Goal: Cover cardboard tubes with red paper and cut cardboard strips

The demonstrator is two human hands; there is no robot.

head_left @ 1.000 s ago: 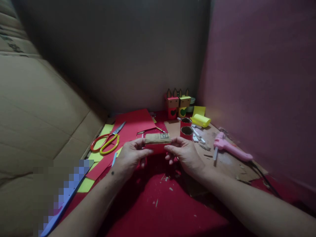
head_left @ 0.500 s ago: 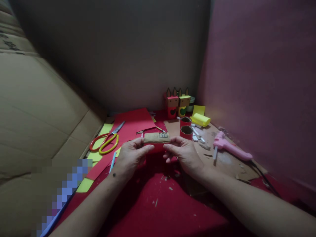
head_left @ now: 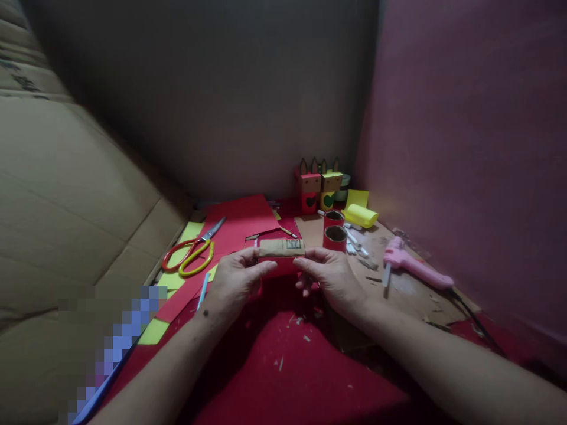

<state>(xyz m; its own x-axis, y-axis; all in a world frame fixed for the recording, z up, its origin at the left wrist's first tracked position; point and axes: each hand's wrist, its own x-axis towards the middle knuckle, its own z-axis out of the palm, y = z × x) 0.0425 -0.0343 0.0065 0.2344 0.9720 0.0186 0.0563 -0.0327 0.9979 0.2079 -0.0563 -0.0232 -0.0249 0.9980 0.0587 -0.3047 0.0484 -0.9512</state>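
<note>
Left grip [head_left: 235,276] and right grip [head_left: 334,280] pinch cardboard [head_left: 275,248] from opposite ends.

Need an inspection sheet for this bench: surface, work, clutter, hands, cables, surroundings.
Surface: red tabletop, pale scraps scattered.
Work: brown cardboard piece, red below its near edge; two red tubes upright beyond the right hand.
Clutter: scissors on red paper; pink glue gun on cardboard sheet.
Hands: left hand and right pinch the piece's opposite ends.
Cables: black cord at glue gun's handle.
Surroundings: gray wall ahead, purplish wall right, cardboard panel left.
</note>
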